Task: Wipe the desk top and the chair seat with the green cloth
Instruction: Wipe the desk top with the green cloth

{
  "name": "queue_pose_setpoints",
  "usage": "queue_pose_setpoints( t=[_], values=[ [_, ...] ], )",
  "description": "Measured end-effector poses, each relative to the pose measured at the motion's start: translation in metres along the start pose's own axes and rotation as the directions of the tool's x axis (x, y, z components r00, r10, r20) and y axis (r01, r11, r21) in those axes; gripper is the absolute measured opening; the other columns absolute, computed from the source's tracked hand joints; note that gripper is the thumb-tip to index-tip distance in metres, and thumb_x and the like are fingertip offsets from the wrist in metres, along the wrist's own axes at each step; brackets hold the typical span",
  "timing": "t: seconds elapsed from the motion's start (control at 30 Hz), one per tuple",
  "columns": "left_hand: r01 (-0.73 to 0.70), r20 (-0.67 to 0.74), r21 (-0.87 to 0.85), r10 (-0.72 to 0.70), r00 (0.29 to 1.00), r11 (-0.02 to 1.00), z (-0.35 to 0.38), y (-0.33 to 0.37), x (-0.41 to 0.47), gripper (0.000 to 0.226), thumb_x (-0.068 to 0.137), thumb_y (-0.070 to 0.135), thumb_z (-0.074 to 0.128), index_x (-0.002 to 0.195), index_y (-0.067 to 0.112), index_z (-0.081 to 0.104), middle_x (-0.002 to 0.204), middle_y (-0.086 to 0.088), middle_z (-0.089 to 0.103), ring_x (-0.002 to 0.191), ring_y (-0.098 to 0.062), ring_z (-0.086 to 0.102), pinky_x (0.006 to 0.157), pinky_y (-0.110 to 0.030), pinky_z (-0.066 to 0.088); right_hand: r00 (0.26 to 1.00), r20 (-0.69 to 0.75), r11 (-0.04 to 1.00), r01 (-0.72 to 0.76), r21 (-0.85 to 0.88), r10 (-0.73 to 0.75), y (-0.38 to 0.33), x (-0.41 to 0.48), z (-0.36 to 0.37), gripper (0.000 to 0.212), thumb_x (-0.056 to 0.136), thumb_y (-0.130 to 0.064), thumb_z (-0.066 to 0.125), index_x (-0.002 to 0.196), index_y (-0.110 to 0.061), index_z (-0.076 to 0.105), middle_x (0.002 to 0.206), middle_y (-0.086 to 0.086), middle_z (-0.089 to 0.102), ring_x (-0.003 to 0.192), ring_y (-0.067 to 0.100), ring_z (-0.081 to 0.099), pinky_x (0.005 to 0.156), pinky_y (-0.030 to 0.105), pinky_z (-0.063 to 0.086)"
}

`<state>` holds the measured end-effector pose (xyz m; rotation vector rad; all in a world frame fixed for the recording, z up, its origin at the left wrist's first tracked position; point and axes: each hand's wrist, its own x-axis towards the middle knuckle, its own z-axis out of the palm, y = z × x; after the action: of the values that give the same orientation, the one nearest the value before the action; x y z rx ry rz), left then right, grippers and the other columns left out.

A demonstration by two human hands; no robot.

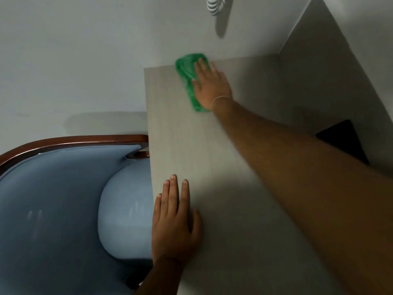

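Observation:
The green cloth lies bunched at the far left corner of the beige desk top. My right hand presses flat on it, arm stretched across the desk, and covers the cloth's right part. My left hand rests flat on the desk's near left edge, fingers together, holding nothing. To the left of the desk stands the chair, with a light blue seat cushion, a blue padded back and a dark wooden rim.
A white wall rises behind the desk and chair. A coiled white cord hangs at the top. A dark flat object lies at the desk's right side. A wall panel bounds the desk on the right.

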<state>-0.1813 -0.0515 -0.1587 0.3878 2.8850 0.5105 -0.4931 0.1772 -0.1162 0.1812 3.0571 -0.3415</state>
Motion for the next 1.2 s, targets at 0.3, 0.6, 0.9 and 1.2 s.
queue_pose_setpoints(
  t=[0.3,0.6,0.9,1.2],
  values=[
    [-0.007,-0.014,0.002,0.007,1.0,1.0,0.0,0.0,-0.002,0.079,0.104,0.049,0.038,0.173,0.029,0.005,0.182,0.001,-0.006,0.169,-0.019,-0.007,0.135,-0.044,0.007,0.898,-0.066,0.901,-0.432,0.043,0.434,0.129,-0.087,-0.004,0.069,0.107,-0.044,0.025,0.164,-0.008,0.014,0.174,0.012,0.012,0.162,0.03,0.009,0.13,0.053,0.018],
    [-0.006,-0.044,0.044,0.008,0.999,0.999,-0.005,0.005,-0.001,0.076,0.106,0.048,0.037,0.173,0.024,0.009,0.182,-0.005,-0.001,0.169,-0.021,-0.006,0.135,-0.046,0.009,0.98,-0.024,0.98,-0.197,-0.003,0.197,0.008,-0.208,0.031,0.1,0.092,-0.077,0.031,0.165,-0.011,0.014,0.174,0.013,0.011,0.162,0.031,0.01,0.128,0.05,0.016],
    [-0.026,-0.058,0.058,0.03,0.998,0.998,0.0,0.002,-0.003,0.072,0.108,0.044,0.032,0.173,0.022,0.01,0.182,-0.008,0.002,0.169,-0.024,-0.003,0.136,-0.046,0.005,0.95,-0.092,0.955,-0.296,0.035,0.298,-0.007,-0.358,0.053,0.07,0.105,-0.048,0.033,0.165,-0.015,0.02,0.174,0.007,0.015,0.161,0.025,0.017,0.129,0.047,0.021],
    [-0.002,0.043,-0.063,0.005,0.999,0.998,-0.009,0.015,-0.017,0.07,0.107,0.035,0.033,0.171,0.014,0.018,0.181,-0.011,0.008,0.169,-0.027,0.006,0.135,-0.049,0.01,0.909,-0.08,0.845,-0.344,0.409,0.409,-0.035,-0.47,0.057,0.055,0.104,-0.031,0.037,0.151,-0.006,0.049,0.166,0.012,0.036,0.156,0.03,0.03,0.127,0.052,0.026]
  ],
)
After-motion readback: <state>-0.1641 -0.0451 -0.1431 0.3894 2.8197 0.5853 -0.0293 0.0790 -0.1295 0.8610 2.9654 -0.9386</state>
